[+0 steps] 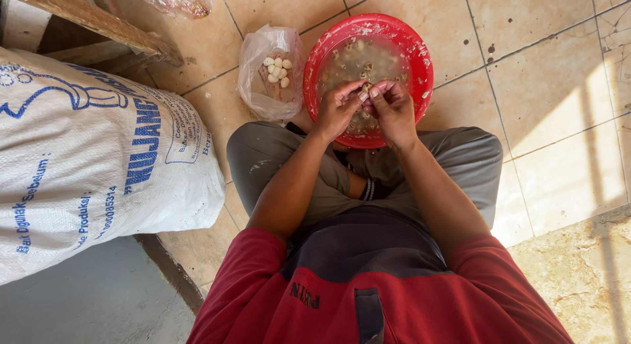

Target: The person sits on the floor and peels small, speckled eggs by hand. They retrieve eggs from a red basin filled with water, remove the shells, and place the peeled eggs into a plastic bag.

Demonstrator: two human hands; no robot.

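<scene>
Pinching one small clove (365,87), left hand (337,110) and right hand (394,108) meet fingertips above red bowl (420,54).

Sack (98,153) left; bare tiles (545,87) right

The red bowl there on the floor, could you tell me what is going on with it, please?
A person sits cross-legged on the tiled floor with both hands over the red bowl, which holds water and small pale pieces. The left hand and right hand meet, fingertips pinching a small pale piece between them. A clear bag of peeled white pieces lies left of the bowl, and a big white sack farther left.
</scene>
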